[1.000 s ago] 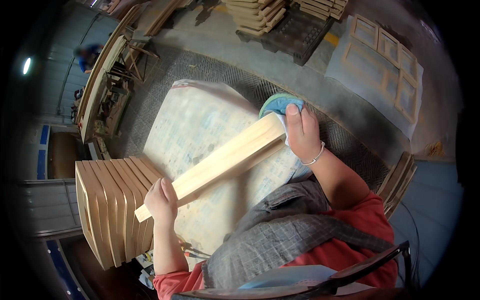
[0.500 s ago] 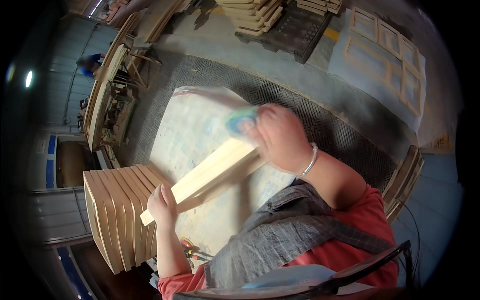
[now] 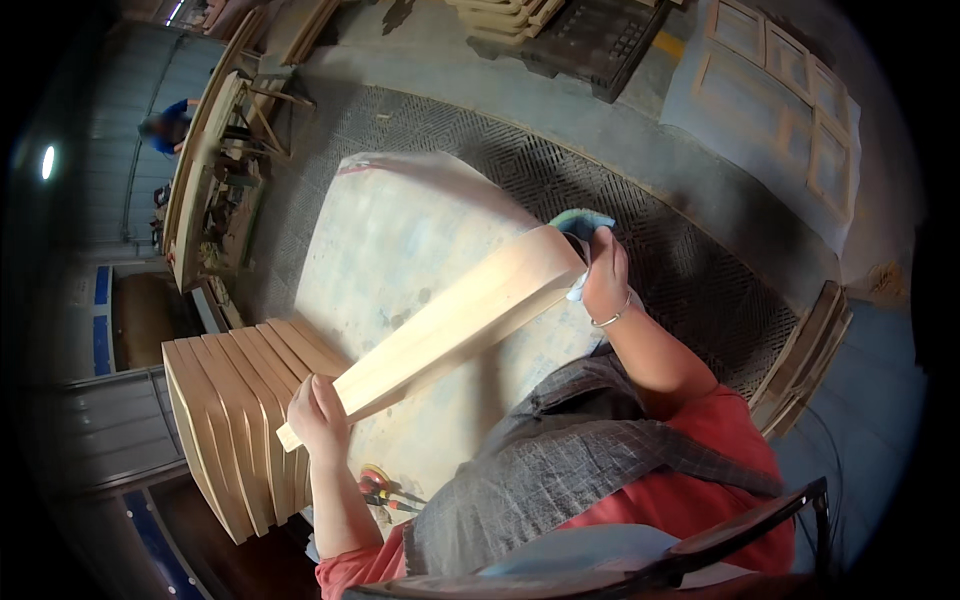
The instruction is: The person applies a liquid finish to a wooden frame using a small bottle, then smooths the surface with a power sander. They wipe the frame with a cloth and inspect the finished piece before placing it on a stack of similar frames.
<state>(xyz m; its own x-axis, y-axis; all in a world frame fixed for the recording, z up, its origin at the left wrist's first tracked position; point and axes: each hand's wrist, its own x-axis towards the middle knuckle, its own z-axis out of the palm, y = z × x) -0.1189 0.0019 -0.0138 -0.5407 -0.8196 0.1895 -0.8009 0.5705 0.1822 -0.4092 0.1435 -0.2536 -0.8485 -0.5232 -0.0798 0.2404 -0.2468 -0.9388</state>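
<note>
My left hand (image 3: 320,412) is closed around the left end of a pale wooden piece (image 3: 440,318), which slants up and right above the work table (image 3: 390,235). Its far right end is rounded. There my right hand (image 3: 606,278), with a bracelet at the wrist, grips a curled green and blue sheet (image 3: 583,218) that looks like a sanding sheet. The sheet bends round the rounded end; whether it touches the wood all along cannot be seen. The right fingers are partly hidden behind the sheet.
Rounded wooden frames (image 3: 235,425) stand stacked at the left. Red-handled pliers (image 3: 385,492) lie on the table's near side. Beyond are a ridged black mat (image 3: 480,150), a dark pallet (image 3: 590,45), flat wooden frames (image 3: 775,110), and a person (image 3: 168,128) at a bench far left.
My right hand has moved right with the sheet, from above the wood to its rounded end, and has turned. My left hand keeps its hold on the left end.
</note>
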